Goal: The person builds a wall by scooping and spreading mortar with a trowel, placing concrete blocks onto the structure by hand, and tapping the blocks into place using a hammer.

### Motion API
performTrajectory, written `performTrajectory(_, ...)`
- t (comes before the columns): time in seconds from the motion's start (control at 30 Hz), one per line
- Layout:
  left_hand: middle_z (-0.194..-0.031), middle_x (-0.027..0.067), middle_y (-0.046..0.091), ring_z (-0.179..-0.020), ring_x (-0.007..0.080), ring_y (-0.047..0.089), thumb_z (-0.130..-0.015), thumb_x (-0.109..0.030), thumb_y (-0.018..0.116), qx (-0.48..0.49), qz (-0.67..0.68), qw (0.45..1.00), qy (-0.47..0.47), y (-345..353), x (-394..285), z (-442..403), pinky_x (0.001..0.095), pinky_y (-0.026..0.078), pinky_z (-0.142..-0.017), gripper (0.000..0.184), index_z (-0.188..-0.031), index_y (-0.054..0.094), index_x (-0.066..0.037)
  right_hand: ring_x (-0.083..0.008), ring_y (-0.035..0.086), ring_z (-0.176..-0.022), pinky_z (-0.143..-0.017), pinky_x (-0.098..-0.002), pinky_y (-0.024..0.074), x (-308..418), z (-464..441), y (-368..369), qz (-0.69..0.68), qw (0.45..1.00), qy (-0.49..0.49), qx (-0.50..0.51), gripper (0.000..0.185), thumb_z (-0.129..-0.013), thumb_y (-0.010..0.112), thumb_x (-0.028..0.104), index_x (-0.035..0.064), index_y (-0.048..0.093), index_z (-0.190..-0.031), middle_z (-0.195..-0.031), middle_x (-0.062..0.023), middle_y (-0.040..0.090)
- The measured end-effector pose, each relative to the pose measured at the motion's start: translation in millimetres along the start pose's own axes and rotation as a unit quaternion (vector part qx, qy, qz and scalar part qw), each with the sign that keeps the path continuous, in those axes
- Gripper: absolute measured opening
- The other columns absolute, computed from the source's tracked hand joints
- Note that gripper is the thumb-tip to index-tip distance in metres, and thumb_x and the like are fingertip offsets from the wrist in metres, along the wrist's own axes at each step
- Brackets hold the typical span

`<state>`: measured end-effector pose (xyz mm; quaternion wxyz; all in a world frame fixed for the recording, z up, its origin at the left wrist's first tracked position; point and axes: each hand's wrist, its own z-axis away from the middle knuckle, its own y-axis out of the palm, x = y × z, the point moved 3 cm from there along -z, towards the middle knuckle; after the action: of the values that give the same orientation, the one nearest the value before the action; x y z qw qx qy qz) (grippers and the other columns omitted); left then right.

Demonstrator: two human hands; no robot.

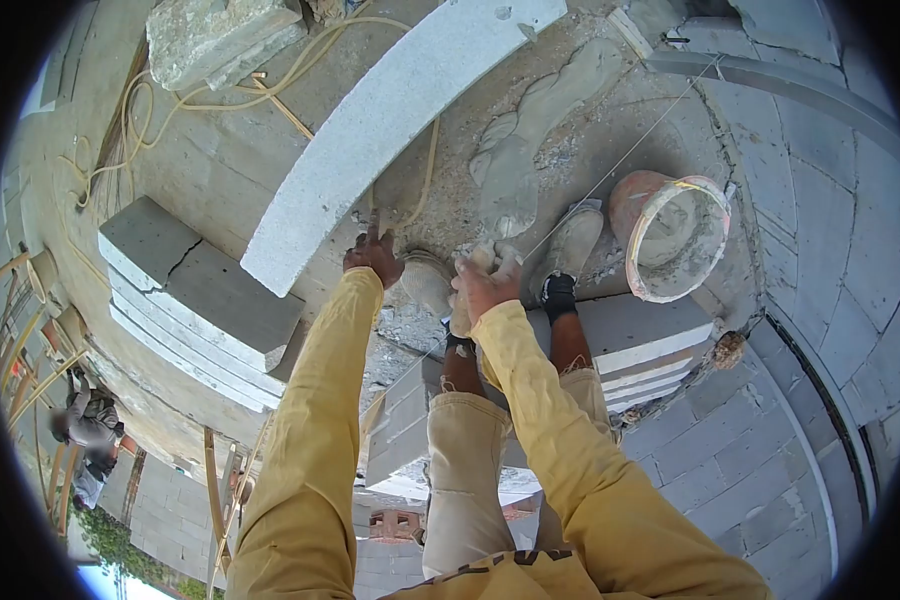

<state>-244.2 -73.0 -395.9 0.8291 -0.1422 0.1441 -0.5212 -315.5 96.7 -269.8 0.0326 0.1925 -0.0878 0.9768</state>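
Reaching down over the floor, left hand open, fingers extended, nothing seen gripped. Pale slab just ahead of it, running from the hand's outer side away to the far side. Right hand fingers bent, grey smears on them; a thin string slants down toward it, cannot tell if held. Wet mortar spread in a lumpy strip beyond the right hand; bucket to its right, rim crusted. Floor dusty, gritty, cement-grey. Stacked blocks to the left, square-edged, top one cracked; block wall at right. Yellowish hose looped beyond the slab. Another person well apart, far left. Slab surface pale, finely pitted, long edges straight in part, bowed by the lens.
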Motion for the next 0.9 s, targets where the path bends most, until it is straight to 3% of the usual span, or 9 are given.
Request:
performTrajectory(0.17, -0.155, 0.0145, 0.013, -0.129, 0.0361, 0.044, -0.080, -0.038, 0.064, -0.002, 0.012, 1.000, -0.013, -11.3, -17.7, 21.8, 0.0464, 0.040, -0.104, 0.070, -0.141, 0.040, -0.013, -0.0152, 0.054, -0.058, -0.042, -0.0307, 0.0476, 47.6, 74.9, -110.4, -0.095, 0.993, -0.062, 0.014, 0.052, -0.077, 0.069, 0.009, 0.0053, 0.038, -0.118, -0.081, -0.0075, 0.053)
performTrajectory(0.2, -0.153, 0.0166, 0.022, -0.128, 0.0359, 0.044, -0.081, -0.040, 0.063, -0.004, 0.026, 1.000, 0.003, -20.3, -24.2, 31.8, 0.0467, 0.039, -0.104, 0.069, -0.140, 0.040, -0.011, -0.0150, 0.054, -0.059, -0.042, -0.0303, 0.0477, 51.5, 84.5, -141.4, -0.084, 0.994, -0.071, -0.011, 0.052, -0.076, 0.071, 0.010, 0.0056, 0.038, -0.116, -0.081, -0.0074, 0.053)
performTrajectory(0.33, -0.141, 0.0184, 0.041, -0.128, 0.0381, 0.043, -0.079, -0.039, 0.067, -0.178, 0.127, 0.971, 0.100, -60.9, -46.5, 57.8, 0.0473, 0.034, -0.108, 0.074, -0.139, 0.039, -0.007, -0.0163, 0.055, -0.051, -0.043, -0.0300, 0.0487, 72.4, 77.5, -249.3, -0.022, 0.987, -0.090, -0.133, 0.050, -0.076, 0.067, 0.006, 0.0042, 0.038, -0.117, -0.076, -0.0090, 0.056)
performTrajectory(0.43, -0.146, 0.0176, 0.034, -0.133, 0.0393, 0.033, -0.072, -0.037, 0.076, -0.399, 0.065, 0.907, 0.118, -148.3, -72.8, 103.3, 0.0479, 0.030, -0.110, 0.089, -0.143, 0.032, -0.007, -0.0169, 0.056, -0.054, -0.041, -0.0309, 0.0468, 72.4, 18.1, -320.2, 0.080, 0.981, -0.056, -0.165, 0.048, -0.077, 0.067, 0.006, 0.0021, 0.044, -0.118, -0.076, -0.0084, 0.057)
performTrajectory(0.53, -0.149, 0.0168, 0.028, -0.138, 0.0389, 0.023, -0.063, -0.038, 0.083, -0.416, 0.072, 0.906, -0.024, -191.9, -73.0, 90.8, 0.0510, 0.027, -0.111, 0.112, -0.148, 0.018, -0.008, -0.0184, 0.059, -0.061, -0.044, -0.0330, 0.0472, 54.2, -52.9, -367.7, 0.103, 0.985, 0.007, -0.138, 0.045, -0.077, 0.066, 0.008, 0.0014, 0.049, -0.118, -0.079, -0.0080, 0.058)
performTrajectory(0.63, -0.150, 0.0165, 0.023, -0.140, 0.0361, 0.021, -0.057, -0.041, 0.086, -0.260, 0.025, 0.954, -0.144, -209.3, -70.4, 68.5, 0.0527, 0.025, -0.111, 0.127, -0.150, 0.005, -0.010, -0.0231, 0.063, -0.074, -0.060, -0.0376, 0.0519, 34.7, -93.8, -386.5, 0.205, 0.966, 0.007, -0.156, 0.044, -0.076, 0.068, 0.013, 0.0012, 0.054, -0.116, -0.088, -0.0098, 0.063)
performTrajectory(0.77, -0.150, 0.0166, 0.023, -0.140, 0.0354, 0.021, -0.054, -0.040, 0.088, -0.209, 0.038, 0.964, -0.161, -218.9, -72.3, 60.5, 0.0539, 0.023, -0.111, 0.133, -0.150, 0.001, -0.011, -0.0322, 0.063, -0.100, -0.090, -0.0390, 0.0482, 4.9, -86.8, -414.2, 0.428, 0.882, -0.077, -0.182, 0.050, -0.072, 0.071, 0.025, 0.0017, 0.059, -0.114, -0.105, -0.0167, 0.066)
performTrajectory(0.83, -0.149, 0.0164, 0.026, -0.138, 0.0350, 0.027, -0.053, -0.038, 0.089, -0.199, 0.027, 0.964, -0.174, -220.2, -72.9, 59.0, 0.0539, 0.024, -0.111, 0.133, -0.150, 0.001, -0.012, -0.0355, 0.061, -0.104, -0.091, -0.0395, 0.0485, -4.3, -75.6, -421.8, 0.498, 0.837, -0.150, -0.171, 0.051, -0.073, 0.068, 0.028, 0.0030, 0.059, -0.117, -0.107, -0.0188, 0.065)
performTrajectory(0.9, -0.147, 0.0159, 0.028, -0.136, 0.0350, 0.029, -0.054, -0.038, 0.088, -0.231, -0.033, 0.959, -0.160, -219.6, -75.6, 59.4, 0.0543, 0.026, -0.110, 0.131, -0.150, 0.003, -0.013, -0.0370, 0.060, -0.104, -0.091, -0.0401, 0.0478, 4.8, -52.6, -419.2, 0.446, 0.883, -0.059, -0.133, 0.052, -0.073, 0.068, 0.030, 0.0032, 0.059, -0.117, -0.107, -0.0189, 0.065)
